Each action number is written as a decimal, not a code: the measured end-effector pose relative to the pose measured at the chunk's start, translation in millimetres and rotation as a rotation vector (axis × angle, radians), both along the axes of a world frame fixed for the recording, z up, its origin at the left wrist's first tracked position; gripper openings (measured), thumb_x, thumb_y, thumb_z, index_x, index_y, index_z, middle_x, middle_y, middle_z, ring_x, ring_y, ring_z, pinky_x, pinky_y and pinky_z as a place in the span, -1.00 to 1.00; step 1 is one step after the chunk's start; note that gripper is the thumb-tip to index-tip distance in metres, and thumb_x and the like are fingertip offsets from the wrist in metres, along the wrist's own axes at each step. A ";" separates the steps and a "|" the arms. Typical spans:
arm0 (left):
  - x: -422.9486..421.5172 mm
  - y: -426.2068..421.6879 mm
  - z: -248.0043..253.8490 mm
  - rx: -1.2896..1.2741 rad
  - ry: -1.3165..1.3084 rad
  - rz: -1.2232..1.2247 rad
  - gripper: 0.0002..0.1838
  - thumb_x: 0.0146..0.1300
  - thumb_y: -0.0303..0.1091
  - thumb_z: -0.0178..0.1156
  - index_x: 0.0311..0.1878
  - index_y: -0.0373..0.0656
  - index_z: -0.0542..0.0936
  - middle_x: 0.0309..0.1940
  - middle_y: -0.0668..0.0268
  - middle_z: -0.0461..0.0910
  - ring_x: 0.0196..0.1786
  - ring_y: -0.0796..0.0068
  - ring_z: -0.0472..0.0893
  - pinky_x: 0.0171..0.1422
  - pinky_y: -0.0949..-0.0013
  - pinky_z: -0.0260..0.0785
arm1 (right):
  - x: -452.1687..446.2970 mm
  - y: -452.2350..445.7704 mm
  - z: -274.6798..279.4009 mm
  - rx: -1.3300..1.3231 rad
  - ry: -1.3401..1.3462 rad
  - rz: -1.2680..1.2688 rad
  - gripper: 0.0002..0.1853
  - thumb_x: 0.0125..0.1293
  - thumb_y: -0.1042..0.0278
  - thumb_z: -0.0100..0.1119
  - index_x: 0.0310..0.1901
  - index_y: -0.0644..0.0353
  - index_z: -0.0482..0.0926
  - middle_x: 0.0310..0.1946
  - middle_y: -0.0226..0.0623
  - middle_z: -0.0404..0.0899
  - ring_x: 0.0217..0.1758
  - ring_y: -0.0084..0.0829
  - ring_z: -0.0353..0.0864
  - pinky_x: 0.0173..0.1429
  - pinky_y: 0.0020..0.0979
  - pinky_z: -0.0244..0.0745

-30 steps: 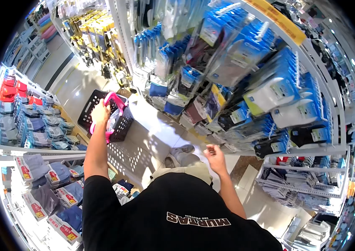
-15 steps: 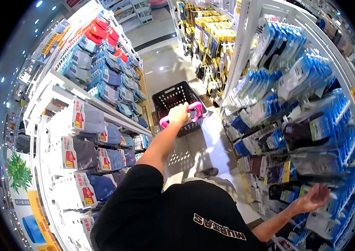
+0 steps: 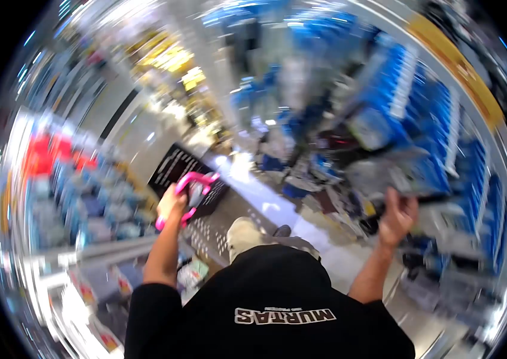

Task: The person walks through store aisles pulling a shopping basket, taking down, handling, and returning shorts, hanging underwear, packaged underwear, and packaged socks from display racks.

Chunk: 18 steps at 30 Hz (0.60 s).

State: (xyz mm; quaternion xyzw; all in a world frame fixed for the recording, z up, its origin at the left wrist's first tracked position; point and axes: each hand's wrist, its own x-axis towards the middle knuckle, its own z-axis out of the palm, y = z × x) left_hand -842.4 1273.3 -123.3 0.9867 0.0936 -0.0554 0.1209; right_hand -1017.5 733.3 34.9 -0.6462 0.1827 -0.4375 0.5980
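Observation:
My left hand [image 3: 171, 204] is closed around the pink handle [image 3: 196, 179] of a black perforated shopping basket [image 3: 172, 167], which is in front of me at the left. My right hand [image 3: 398, 220] is raised at the rack on the right, fingers up and slightly apart, blurred by motion. Its fingertips are at the lower edge of a grey clear-wrapped package [image 3: 382, 173]. Whether they touch it I cannot tell. Blue-topped packages [image 3: 379, 128] hang in rows around it.
On the left stands a shelf of packs, with red ones [image 3: 47, 154] and grey-blue ones [image 3: 101, 209]. Yellow-carded goods [image 3: 169, 57] hang on a rack beyond the basket. A yellow strip [image 3: 457, 66] runs along the right rack's edge. The tiled aisle floor [image 3: 325, 239] lies between the racks.
My view has swung to the right, so the basket and left shelf now appear further left. My right hand has moved up to the hanging packages. The left hand keeps its hold.

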 end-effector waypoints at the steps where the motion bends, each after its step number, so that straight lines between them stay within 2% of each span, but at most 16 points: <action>1: 1.1 -0.2 -2.1 0.051 -0.027 -0.002 -0.75 0.25 -0.02 0.15 -0.17 0.05 0.58 -0.31 0.14 0.69 -0.20 -0.04 0.70 -0.20 -0.06 0.47 | -2.3 10.2 14.4 0.085 0.036 0.034 -0.63 0.20 0.64 0.45 0.05 0.24 0.65 -0.07 -0.37 0.68 -0.05 -0.60 0.59 0.10 -0.49 0.49; 2: 8.2 17.4 -29.6 0.082 -0.082 0.005 -0.74 0.25 -0.01 0.16 -0.19 0.04 0.56 -0.32 0.13 0.68 -0.24 -0.10 0.68 -0.20 -0.12 0.46 | 0.2 16.6 23.0 0.102 -0.043 0.099 -0.71 0.24 0.62 0.42 -0.01 0.26 0.65 -0.14 -0.43 0.67 -0.12 -0.64 0.58 0.02 -0.55 0.45; 3: 13.0 21.1 -35.0 0.160 -0.138 0.006 -0.73 0.25 0.00 0.17 -0.20 0.02 0.54 -0.35 0.10 0.66 -0.26 -0.14 0.66 -0.19 -0.17 0.46 | -0.1 16.5 22.9 0.005 -0.060 0.087 -0.73 0.28 0.57 0.41 0.01 0.28 0.64 -0.14 -0.45 0.66 -0.13 -0.65 0.56 -0.01 -0.57 0.42; 6: 21.2 28.9 -30.5 0.234 -0.174 -0.068 -0.74 0.31 -0.04 0.14 -0.21 -0.04 0.49 -0.36 0.07 0.66 -0.28 -0.15 0.67 -0.20 -0.18 0.45 | -8.5 25.2 31.3 0.087 -0.077 0.068 -0.67 0.31 0.53 0.40 0.09 0.29 0.61 -0.05 -0.40 0.66 -0.03 -0.61 0.57 0.10 -0.52 0.42; 9: 28.1 38.2 -30.9 0.267 -0.196 -0.106 -0.75 0.32 -0.07 0.12 -0.23 -0.06 0.48 -0.38 0.06 0.65 -0.30 -0.14 0.66 -0.24 -0.16 0.46 | -23.5 25.5 38.3 0.138 -0.163 0.164 -0.59 0.34 0.43 0.41 0.17 0.30 0.56 0.02 -0.33 0.66 0.06 -0.58 0.58 0.18 -0.51 0.41; 11: 29.1 41.8 -31.1 0.243 -0.225 -0.123 -0.77 0.32 -0.10 0.12 -0.24 -0.07 0.47 -0.39 0.05 0.64 -0.32 -0.15 0.66 -0.26 -0.15 0.46 | -31.3 26.9 41.2 0.170 -0.224 0.188 -0.58 0.37 0.36 0.39 0.18 0.33 0.54 0.03 -0.31 0.66 0.08 -0.55 0.60 0.19 -0.49 0.43; 12: 30.7 37.9 -23.9 0.212 -0.188 -0.095 -0.76 0.30 -0.11 0.15 -0.23 -0.08 0.48 -0.38 0.01 0.65 -0.28 -0.18 0.66 -0.20 -0.14 0.45 | -35.2 28.0 41.1 0.188 -0.251 0.199 -0.57 0.38 0.33 0.38 0.19 0.34 0.53 0.04 -0.30 0.66 0.09 -0.53 0.61 0.20 -0.49 0.44; 15: 37.2 47.5 -30.4 0.227 -0.240 -0.129 -0.74 0.34 -0.10 0.12 -0.27 -0.10 0.47 -0.40 0.03 0.65 -0.33 -0.17 0.66 -0.24 -0.14 0.45 | -43.9 28.4 35.3 0.416 -0.325 0.216 -0.49 0.40 0.14 0.35 0.19 0.36 0.52 0.02 -0.24 0.68 0.05 -0.43 0.67 0.18 -0.45 0.49; 17: 42.8 52.8 -35.7 0.244 -0.240 -0.117 -0.74 0.31 -0.10 0.15 -0.26 -0.10 0.48 -0.39 0.01 0.66 -0.30 -0.17 0.66 -0.21 -0.14 0.45 | -36.6 4.3 12.9 0.517 -0.565 0.881 -0.42 0.41 0.00 0.31 0.21 0.35 0.51 0.01 -0.20 0.69 0.01 -0.33 0.69 0.17 -0.38 0.52; 18: 46.0 53.2 -35.7 0.248 -0.208 -0.098 -0.75 0.29 -0.11 0.17 -0.24 -0.09 0.50 -0.39 0.00 0.67 -0.28 -0.16 0.67 -0.18 -0.15 0.45 | -43.1 4.2 11.2 0.511 -0.574 0.860 -0.42 0.41 0.00 0.31 0.21 0.35 0.51 0.01 -0.20 0.69 0.01 -0.33 0.69 0.17 -0.38 0.52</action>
